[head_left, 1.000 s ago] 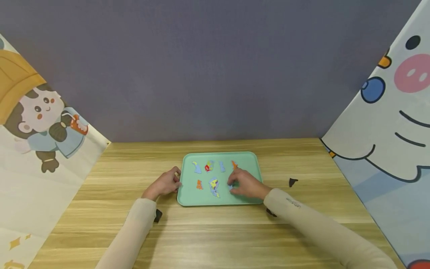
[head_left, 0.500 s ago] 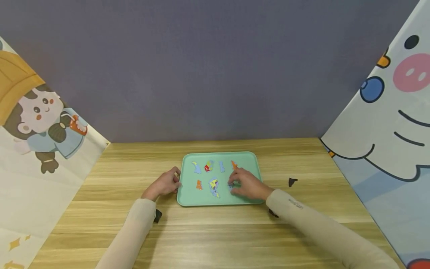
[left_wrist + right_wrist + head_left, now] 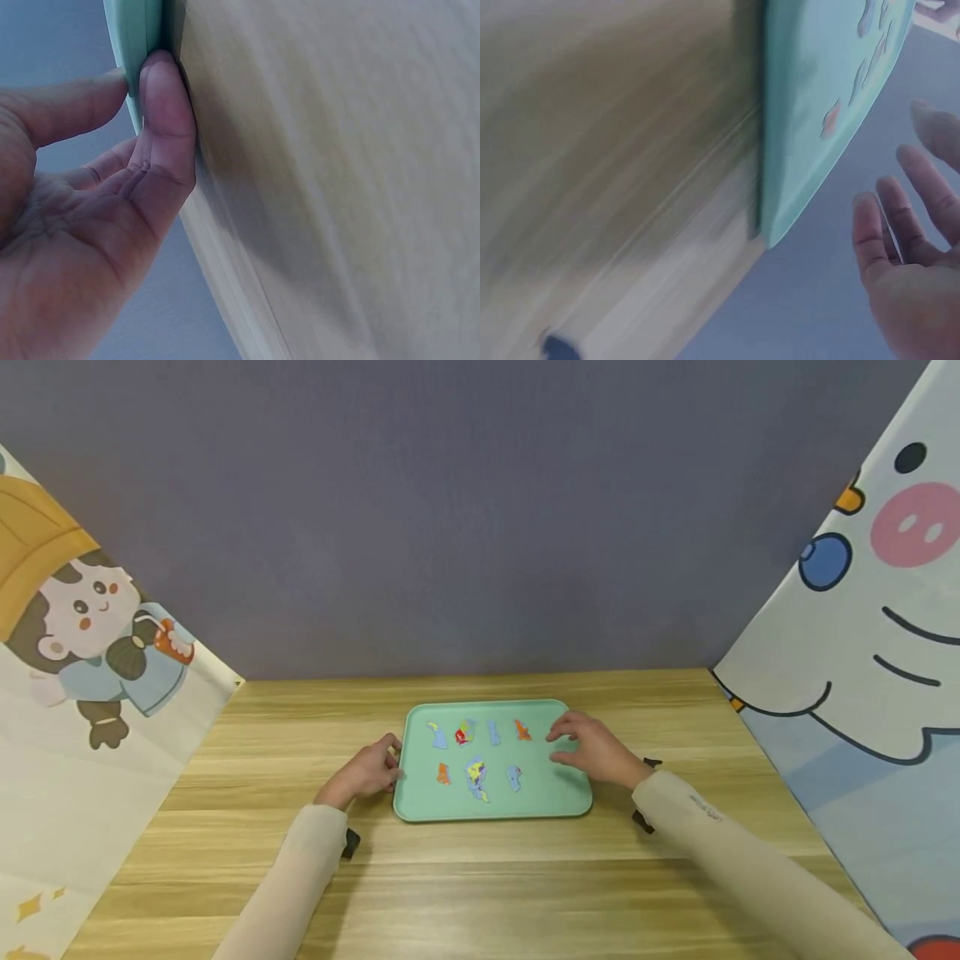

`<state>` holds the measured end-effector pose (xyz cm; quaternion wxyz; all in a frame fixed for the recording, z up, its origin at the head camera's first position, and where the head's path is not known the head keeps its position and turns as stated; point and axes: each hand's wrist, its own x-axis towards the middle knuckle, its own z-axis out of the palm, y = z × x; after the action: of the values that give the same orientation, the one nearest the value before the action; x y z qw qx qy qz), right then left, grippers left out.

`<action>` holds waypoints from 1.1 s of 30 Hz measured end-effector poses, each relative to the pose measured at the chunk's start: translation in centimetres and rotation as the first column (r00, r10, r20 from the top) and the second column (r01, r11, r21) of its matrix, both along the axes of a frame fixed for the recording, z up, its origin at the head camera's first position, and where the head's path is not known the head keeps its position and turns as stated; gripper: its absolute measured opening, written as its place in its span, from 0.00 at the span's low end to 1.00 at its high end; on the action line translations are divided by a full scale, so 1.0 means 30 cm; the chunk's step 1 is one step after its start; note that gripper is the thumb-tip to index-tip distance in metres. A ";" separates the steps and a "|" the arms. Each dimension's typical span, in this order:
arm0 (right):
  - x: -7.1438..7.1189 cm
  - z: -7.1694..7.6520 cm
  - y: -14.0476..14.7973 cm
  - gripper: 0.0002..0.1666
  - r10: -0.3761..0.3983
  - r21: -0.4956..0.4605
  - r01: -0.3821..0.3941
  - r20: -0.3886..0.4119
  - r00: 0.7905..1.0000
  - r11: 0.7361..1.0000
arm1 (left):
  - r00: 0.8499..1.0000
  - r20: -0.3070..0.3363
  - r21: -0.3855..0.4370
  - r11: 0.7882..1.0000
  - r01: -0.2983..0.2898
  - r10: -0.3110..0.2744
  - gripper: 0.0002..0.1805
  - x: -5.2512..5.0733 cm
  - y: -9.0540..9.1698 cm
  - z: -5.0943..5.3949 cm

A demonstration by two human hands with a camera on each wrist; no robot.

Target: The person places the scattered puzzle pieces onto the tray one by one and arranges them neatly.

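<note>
A mint-green tray lies on the wooden table with several small flat pieces on it, which look like cut-out puzzle pieces. My left hand pinches the tray's left rim; in the left wrist view the thumb is on the inner side and the curled fingers are against the outside. Over the tray's right part is my right hand, fingers apart and holding nothing. Nearest to it are an orange piece and a light blue piece. A larger yellow-and-blue piece lies in the front row.
Small black items lie on the table, one by the left wrist and others partly hidden by the right sleeve. A grey-purple panel stands behind the table. Printed cartoon panels stand on both sides.
My right hand has let go of the light blue piece at the front right and moved right, leaving that piece lying on the tray. The left hand stays on the rim.
</note>
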<state>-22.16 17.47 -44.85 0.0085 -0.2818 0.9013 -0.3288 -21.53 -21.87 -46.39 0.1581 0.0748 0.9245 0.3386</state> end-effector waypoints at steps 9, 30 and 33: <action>-0.001 -0.009 0.160 0.15 -0.076 0.006 0.076 -0.044 0.996 0.997 | 1.000 -0.014 0.001 1.000 0.008 -0.008 0.20 -0.001 -0.005 0.013; 0.066 -0.085 0.413 0.29 -0.173 0.193 0.168 0.006 0.985 0.967 | 1.000 0.002 -0.002 1.000 0.011 -0.011 0.20 -0.002 -0.010 0.000; 0.077 -0.095 0.418 0.27 -0.191 0.191 0.190 -0.015 0.982 0.963 | 1.000 0.006 0.011 1.000 0.009 -0.009 0.20 0.000 -0.003 -0.003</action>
<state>-19.84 30.01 -47.70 0.0054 -0.1912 0.9517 -0.2403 -21.53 -21.95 -46.49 0.1620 0.0787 0.9217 0.3434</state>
